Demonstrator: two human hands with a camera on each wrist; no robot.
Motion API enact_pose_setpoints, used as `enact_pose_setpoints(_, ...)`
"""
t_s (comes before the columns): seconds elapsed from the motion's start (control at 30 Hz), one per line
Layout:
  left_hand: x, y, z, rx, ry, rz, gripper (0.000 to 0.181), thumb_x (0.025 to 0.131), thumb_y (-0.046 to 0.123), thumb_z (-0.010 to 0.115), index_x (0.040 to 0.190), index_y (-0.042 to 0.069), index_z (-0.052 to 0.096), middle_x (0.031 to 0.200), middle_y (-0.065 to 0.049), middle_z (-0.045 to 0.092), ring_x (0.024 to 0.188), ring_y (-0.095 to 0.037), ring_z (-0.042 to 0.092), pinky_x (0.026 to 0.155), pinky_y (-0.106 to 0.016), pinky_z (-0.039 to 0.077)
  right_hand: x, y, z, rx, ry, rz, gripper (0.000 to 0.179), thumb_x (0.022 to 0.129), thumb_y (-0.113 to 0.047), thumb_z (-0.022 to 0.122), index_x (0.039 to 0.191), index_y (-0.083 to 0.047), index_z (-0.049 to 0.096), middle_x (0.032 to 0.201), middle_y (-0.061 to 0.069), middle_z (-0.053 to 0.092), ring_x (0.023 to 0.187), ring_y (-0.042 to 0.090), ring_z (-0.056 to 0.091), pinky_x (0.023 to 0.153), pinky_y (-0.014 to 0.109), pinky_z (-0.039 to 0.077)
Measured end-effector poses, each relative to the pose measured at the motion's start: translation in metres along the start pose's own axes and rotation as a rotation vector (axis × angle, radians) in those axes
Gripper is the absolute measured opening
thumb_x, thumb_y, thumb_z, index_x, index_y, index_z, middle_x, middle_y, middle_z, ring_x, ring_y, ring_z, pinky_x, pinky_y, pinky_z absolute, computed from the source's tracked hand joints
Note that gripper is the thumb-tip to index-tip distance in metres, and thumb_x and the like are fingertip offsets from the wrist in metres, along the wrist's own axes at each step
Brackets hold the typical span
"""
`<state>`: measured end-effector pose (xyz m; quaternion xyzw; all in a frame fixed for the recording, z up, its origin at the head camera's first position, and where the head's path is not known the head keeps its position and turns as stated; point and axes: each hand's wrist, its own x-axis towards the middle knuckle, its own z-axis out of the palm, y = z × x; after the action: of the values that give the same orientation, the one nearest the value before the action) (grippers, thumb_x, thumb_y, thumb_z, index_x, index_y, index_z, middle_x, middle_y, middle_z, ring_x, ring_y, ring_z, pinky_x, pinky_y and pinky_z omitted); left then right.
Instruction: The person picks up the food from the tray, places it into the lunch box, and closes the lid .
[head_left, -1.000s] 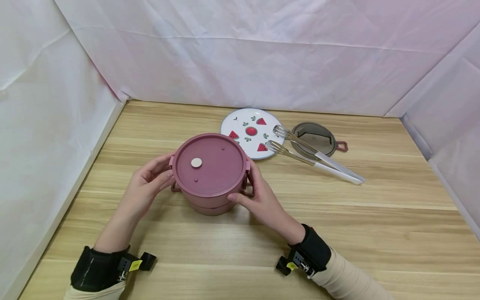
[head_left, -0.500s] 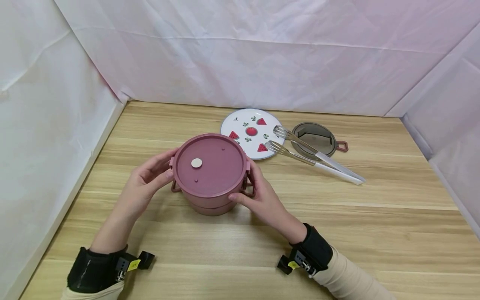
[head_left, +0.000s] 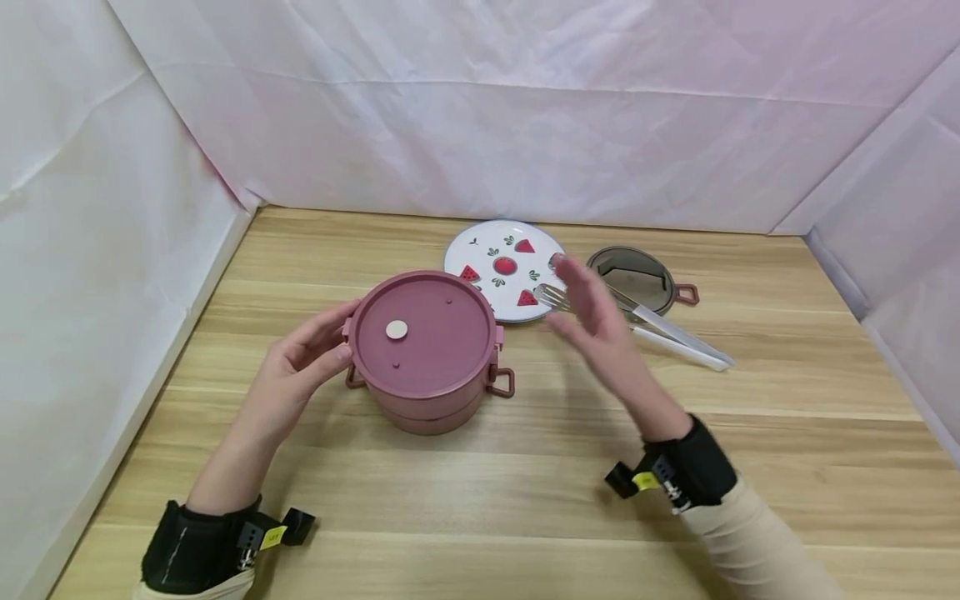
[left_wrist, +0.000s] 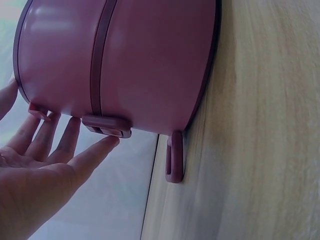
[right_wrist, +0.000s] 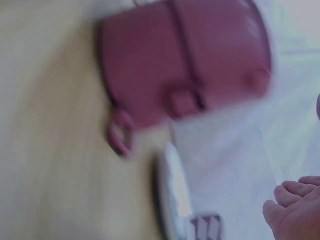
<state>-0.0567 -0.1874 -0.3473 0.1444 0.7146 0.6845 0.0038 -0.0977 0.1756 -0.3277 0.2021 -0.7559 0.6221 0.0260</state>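
A round, dusty-pink lidded pot (head_left: 423,333) stands upright on the wooden table, a pale button on its lid. My left hand (head_left: 296,362) is at its left side. In the left wrist view, extended fingers (left_wrist: 67,137) touch the pot wall around the side clip (left_wrist: 107,125), and the thumb is near the lid's rim. My right hand (head_left: 600,342), blurred, is apart from the pot with straight fingers and nothing in it. It hovers in front of the fork-tipped utensils (head_left: 678,342) with white handles, partly covering them; whether they are joined I cannot tell.
Behind the pot lies a white plate (head_left: 491,242) with a red fruit pattern. To its right is a dark, see-through round dish or lid (head_left: 633,283) with a pink loop handle, partly under the utensils. White cloth walls (head_left: 480,150) enclose the table.
My right hand has let go of the pot's right side and moved right towards the utensils. The pot stands where it was, and my left hand stays beside it.
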Motion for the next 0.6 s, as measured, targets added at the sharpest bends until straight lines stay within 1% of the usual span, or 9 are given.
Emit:
enact_pose_setpoints(0.03,0.000,0.000,0.000,-0.002,-0.003,-0.004,0.046,0.100,0.000,0.052,0.146,0.003,0.048,0.140,0.009,0.059,0.125,-0.005,0.058,0.097,-0.017,0.051,0.003,-0.002,-0.010,0.011,0.027,0.010,0.069,0.095,0.000,0.060,0.155,-0.002,0.027,0.163,0.010,0.031,0.152,0.024,0.027,0.122,0.023,0.026)
enact_pose_setpoints(0.13,0.000,0.002,0.001,-0.013,-0.012,-0.013,0.046,0.101,0.001,0.052,0.147,0.003,0.047,0.140,0.009,0.059,0.125,-0.005,0.057,0.097,-0.018,0.052,0.012,-0.010,-0.042,-0.012,0.091,0.072,0.062,0.097,-0.005,0.062,0.153,-0.002,0.034,0.160,0.011,0.037,0.150,0.023,0.034,0.114,0.016,0.035)
enact_pose_setpoints(0.2,0.000,0.002,0.001,-0.021,-0.015,-0.020,0.047,0.101,0.001,0.051,0.147,0.003,0.046,0.140,0.010,0.059,0.125,-0.005,0.057,0.097,-0.018,0.052,0.018,-0.014,-0.062,-0.063,0.112,0.119,0.060,0.097,-0.012,0.064,0.151,-0.005,0.039,0.158,0.010,0.041,0.147,0.021,0.039,0.108,0.012,0.040)
enact_pose_setpoints(0.3,0.000,0.002,0.002,-0.034,-0.013,-0.029,0.046,0.101,0.001,0.051,0.147,0.003,0.046,0.140,0.010,0.059,0.124,-0.005,0.057,0.097,-0.019,0.053,0.025,-0.014,-0.091,-0.174,0.114,0.171,0.058,0.097,-0.018,0.065,0.150,-0.008,0.043,0.155,0.007,0.046,0.140,0.012,0.047,0.100,0.008,0.044)
enact_pose_setpoints(0.4,0.001,0.002,0.004,-0.046,-0.014,-0.032,0.046,0.101,0.001,0.051,0.147,0.004,0.046,0.139,0.010,0.058,0.124,-0.005,0.057,0.096,-0.019,0.053,0.030,-0.011,-0.117,-0.349,0.087,0.211,0.055,0.098,-0.026,0.064,0.148,-0.010,0.047,0.151,0.007,0.052,0.126,-0.004,0.055,0.091,0.005,0.046)
enact_pose_setpoints(0.43,0.001,0.003,0.004,-0.050,-0.015,-0.032,0.046,0.101,0.001,0.051,0.147,0.004,0.047,0.139,0.010,0.058,0.124,-0.005,0.057,0.096,-0.019,0.053,0.031,-0.010,-0.125,-0.405,0.069,0.221,0.054,0.098,-0.028,0.064,0.147,-0.010,0.049,0.149,0.007,0.054,0.120,-0.010,0.056,0.088,0.004,0.046)
enact_pose_setpoints(0.5,0.001,0.003,0.005,-0.057,-0.017,-0.028,0.045,0.101,0.001,0.050,0.147,0.004,0.047,0.139,0.009,0.058,0.124,-0.005,0.058,0.096,-0.019,0.053,0.033,-0.007,-0.138,-0.502,0.027,0.235,0.052,0.098,-0.030,0.064,0.144,-0.009,0.052,0.145,0.010,0.057,0.109,-0.018,0.056,0.085,0.002,0.045)
enact_pose_setpoints(0.57,0.000,0.004,0.005,-0.065,-0.018,-0.026,0.045,0.101,0.001,0.050,0.146,0.005,0.047,0.139,0.008,0.058,0.124,-0.005,0.058,0.096,-0.019,0.053,0.036,-0.004,-0.150,-0.588,-0.019,0.239,0.051,0.098,-0.032,0.064,0.142,-0.008,0.055,0.142,0.014,0.059,0.104,-0.020,0.056,0.083,0.002,0.044)
enact_pose_setpoints(0.6,0.000,0.005,0.005,-0.066,-0.018,-0.026,0.045,0.101,0.001,0.050,0.146,0.005,0.047,0.139,0.008,0.058,0.124,-0.006,0.058,0.096,-0.019,0.053,0.037,-0.003,-0.155,-0.630,-0.042,0.241,0.050,0.098,-0.032,0.064,0.141,-0.008,0.056,0.142,0.015,0.059,0.106,-0.016,0.059,0.085,0.003,0.044)
